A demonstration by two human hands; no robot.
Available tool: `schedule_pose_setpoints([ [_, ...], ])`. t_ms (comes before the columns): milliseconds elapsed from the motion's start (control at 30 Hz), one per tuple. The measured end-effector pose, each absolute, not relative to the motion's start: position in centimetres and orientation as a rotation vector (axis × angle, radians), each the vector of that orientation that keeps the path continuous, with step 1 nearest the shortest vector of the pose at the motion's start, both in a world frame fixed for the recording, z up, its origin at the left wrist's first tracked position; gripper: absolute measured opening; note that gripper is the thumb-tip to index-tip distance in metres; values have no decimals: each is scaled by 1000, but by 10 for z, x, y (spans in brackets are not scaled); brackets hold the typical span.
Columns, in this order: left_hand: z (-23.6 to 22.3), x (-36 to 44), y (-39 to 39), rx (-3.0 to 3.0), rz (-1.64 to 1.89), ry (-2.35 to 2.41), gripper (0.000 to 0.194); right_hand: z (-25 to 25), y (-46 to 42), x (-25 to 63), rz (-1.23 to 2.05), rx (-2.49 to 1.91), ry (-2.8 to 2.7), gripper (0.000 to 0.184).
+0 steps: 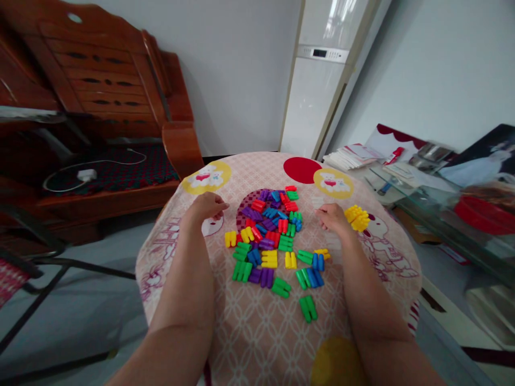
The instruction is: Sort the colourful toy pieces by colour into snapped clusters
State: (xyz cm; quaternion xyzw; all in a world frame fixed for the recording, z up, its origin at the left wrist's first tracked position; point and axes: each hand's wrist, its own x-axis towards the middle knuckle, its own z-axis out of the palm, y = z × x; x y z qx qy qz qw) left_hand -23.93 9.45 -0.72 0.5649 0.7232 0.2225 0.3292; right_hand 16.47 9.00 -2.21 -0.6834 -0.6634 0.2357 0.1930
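Note:
Many plastic building blocks in red, yellow, green, blue and purple lie in a loose pile (269, 219) on a round table, each shaped like short joined tubes. My left hand (206, 206) is just left of the pile, fingers loosely bent and a little apart, with nothing visible in them. To the right of the pile, my right hand (332, 217) is held the same way and shows no block in its fingers. A cluster of yellow blocks (357, 218) sits beyond my right wrist. Nearest to me lies a single green block (308, 309).
A patterned tablecloth (257, 338) covers the table. At the left stands a wooden bench (108, 80) with a white charger and cable (86, 175). A glass shelf (426, 198) on the right holds papers and a red bowl (485, 214). Behind is a tall white cabinet unit (311, 102).

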Motion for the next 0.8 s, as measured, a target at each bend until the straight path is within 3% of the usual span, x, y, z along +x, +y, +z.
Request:
schedule_pose_setpoints([
  [133,-8,-213,93,1430,488,1552,19,-6,84,154,590,-1821,-1962,22],
  [400,1,-142,88,1567,399,1272,10,15,39,61,559,-995,-2396,17],
  [633,9,-163,89,1468,787,1219,13,-24,23,11,261,-745,-2729,24],
  [800,5,-184,96,1383,926,1347,12,-20,23,18,251,-756,-2771,9],
])
